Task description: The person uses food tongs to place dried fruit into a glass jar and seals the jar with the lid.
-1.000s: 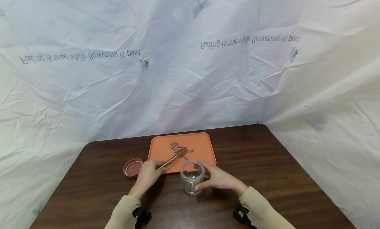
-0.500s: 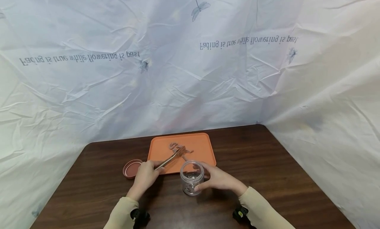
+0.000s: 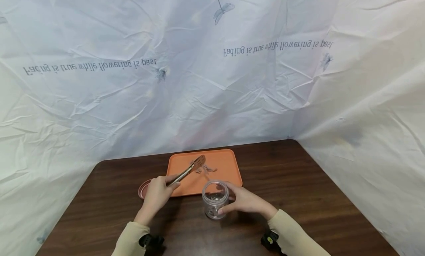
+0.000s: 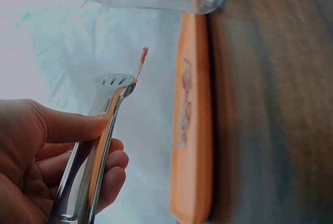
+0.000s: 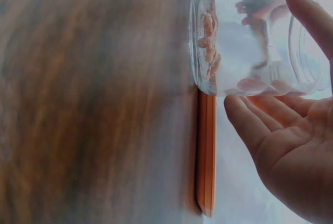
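In the head view, my left hand [image 3: 154,196] grips metal tongs [image 3: 186,173] whose slotted tips are over the orange tray [image 3: 224,158]. The left wrist view shows a thin reddish-brown strip [image 4: 142,63] sticking out from the tips of the tongs. Several similar strips [image 3: 208,169] lie on the tray below. My right hand [image 3: 248,201] holds a clear, lidless jar [image 3: 215,206] upright on the table, with fingers around its far side and the thumb in front. Pieces of the same stuff [image 5: 209,44] sit at the jar's bottom in the right wrist view.
A reddish round lid [image 3: 143,189] lies left of the tray, partly hidden by my left hand. The dark wooden table [image 3: 299,197] extends to the right. Wrinkled pale cloth [image 3: 186,101] hangs behind the table and along its sides.
My left hand has shifted leftward and raised the tongs' tips off the pile of strips, now partly covering the lid. My right hand and the jar stay in place.
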Tool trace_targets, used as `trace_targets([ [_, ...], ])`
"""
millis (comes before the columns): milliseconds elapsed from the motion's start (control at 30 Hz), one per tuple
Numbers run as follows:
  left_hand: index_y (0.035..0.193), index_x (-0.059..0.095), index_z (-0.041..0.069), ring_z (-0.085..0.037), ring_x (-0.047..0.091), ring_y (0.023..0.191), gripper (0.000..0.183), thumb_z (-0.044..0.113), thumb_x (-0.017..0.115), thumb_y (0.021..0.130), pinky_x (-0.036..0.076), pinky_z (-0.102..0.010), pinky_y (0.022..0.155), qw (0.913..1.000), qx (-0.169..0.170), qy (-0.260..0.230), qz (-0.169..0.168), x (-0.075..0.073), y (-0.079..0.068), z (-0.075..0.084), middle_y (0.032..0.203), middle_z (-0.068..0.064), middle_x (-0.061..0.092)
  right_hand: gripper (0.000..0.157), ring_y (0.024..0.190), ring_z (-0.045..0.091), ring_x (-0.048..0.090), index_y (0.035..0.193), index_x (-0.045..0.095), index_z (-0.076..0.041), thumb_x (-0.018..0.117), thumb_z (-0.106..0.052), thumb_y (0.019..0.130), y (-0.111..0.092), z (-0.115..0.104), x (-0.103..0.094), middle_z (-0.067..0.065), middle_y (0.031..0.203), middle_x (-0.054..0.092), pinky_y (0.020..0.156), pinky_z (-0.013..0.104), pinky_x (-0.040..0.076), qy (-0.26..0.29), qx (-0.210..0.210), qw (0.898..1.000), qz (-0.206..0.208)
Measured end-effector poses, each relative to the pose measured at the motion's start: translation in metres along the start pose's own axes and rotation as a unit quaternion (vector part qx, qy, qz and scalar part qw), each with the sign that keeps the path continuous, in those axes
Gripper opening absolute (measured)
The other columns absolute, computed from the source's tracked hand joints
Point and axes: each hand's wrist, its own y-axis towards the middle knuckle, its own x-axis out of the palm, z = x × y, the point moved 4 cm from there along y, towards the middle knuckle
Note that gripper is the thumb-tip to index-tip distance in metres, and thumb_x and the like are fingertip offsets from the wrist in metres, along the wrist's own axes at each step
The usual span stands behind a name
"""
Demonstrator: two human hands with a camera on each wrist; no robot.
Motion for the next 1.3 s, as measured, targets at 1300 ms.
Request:
trace_targets([
  [1300,0.121,0.076,0.022,-0.006,0.028,0.042,0.032,0.024,0.079,0.089,0.034,-0.025,0.046,0.9987,0.048,0.015,0.011,-0.051,-0.048,0.046,0.068,0.007,0.056,0.084,0.139,0.033,0.045,0.157,0.033,-0.023,0.081,-0.026,0.088,0.000,-0.001,0.000,0.015,0.153,0.042,0.106,0.038,0.044,0.002,0.000,1.000,-0.008],
])
